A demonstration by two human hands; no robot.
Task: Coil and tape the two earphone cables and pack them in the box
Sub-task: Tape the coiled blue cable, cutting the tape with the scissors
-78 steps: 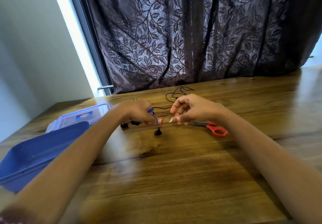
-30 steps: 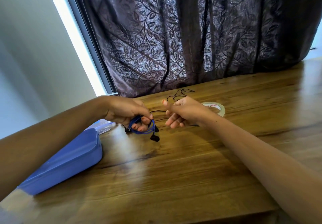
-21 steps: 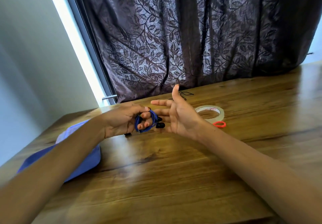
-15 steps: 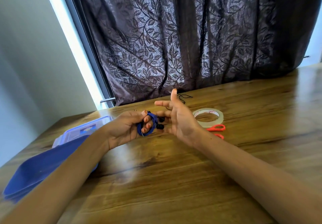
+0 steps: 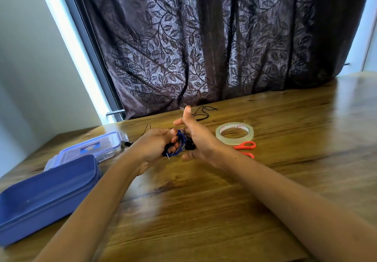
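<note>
The blue box [image 5: 47, 196] is lying open at the near left of the counter [image 5: 204, 210], its clear lid [image 5: 91, 147] just beyond it. The left hand [image 5: 155, 145] is curling its fingers round the coiled blue earphone cable [image 5: 179, 144]. The right hand [image 5: 195, 137] is standing flat-fingered, thumb up, beside the coil, partly hiding the orange scissors [image 5: 244, 145]. The tape roll [image 5: 234, 133] is lying further right, the black earphone cable [image 5: 204, 113] loose behind. A second ago the right hand was facing palm down
</note>
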